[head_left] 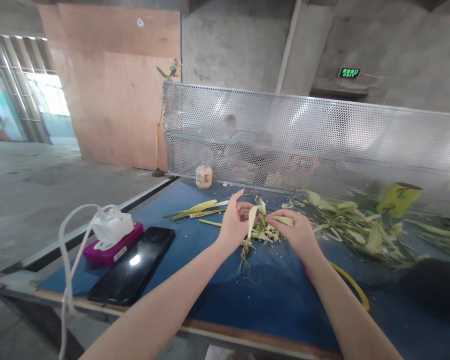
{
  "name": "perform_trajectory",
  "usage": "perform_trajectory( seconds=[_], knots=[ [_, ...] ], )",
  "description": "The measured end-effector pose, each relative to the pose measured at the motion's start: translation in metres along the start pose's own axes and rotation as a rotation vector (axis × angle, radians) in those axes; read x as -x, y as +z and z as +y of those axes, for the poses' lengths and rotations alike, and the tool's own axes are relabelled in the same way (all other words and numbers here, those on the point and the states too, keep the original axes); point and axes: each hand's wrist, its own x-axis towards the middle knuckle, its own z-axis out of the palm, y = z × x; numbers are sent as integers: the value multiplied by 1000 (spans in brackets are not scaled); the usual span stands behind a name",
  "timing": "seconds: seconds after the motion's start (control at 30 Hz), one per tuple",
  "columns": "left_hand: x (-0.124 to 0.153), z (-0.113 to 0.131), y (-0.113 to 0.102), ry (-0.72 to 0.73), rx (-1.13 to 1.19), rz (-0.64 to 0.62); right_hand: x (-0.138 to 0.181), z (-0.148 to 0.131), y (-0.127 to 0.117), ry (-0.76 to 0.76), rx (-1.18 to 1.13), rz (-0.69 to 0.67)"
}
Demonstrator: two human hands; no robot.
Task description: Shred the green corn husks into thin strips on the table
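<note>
My left hand (233,222) is closed around a pale green plant stalk (252,220), with stringy roots (244,256) hanging below. Close on its right, my right hand (298,230) pinches a pale strip of leaf (284,220) between thumb and fingers. Whether that strip is still joined to the stalk I cannot tell. Under and behind the hands lie small pale plant scraps (270,234). Several long yellow-green leaves (195,209) rest on the blue table (225,290) to the left.
A large heap of leaves (371,235) lies right, near a yellow container (399,199). A dark round object (435,287) and a yellow ring edge (354,285) are nearer. Left are a black phone (133,265), a tissue pack (114,240) and a white cable (65,270). Perforated metal panel (303,135) stands behind.
</note>
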Motion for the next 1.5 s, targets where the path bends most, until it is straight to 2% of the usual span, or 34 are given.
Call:
perform_trajectory(
  seconds=[0.1, 0.33, 0.67, 0.83, 1.07, 1.23, 1.33, 1.5],
  knots=[
    [-1, -1, -1, -4, -2, -16, 0, 0, 2, 29, -11, -10],
    [-1, -5, 1, -23, 69, -44, -2, 7, 1, -5, 26, 66],
    [1, 0, 0, 6, 38, -100, -1, 6, -1, 45, -33, 5],
    [2, -1, -1, 9, 22, -111, -3, 8, -2, -30, 56, -62],
    [3, -3, 1, -40, -7, -41, -1, 13, 8, -51, 219, 102],
    [3, -3, 3, -73, 53, 13, -1, 13, 9, -28, 272, 67],
    [2, -3, 3, -65, 34, 15, -1, 12, 9, -5, 287, 91],
    [2, -3, 1, -74, -8, 15, -2, 10, 6, 25, 149, 52]
  ],
)
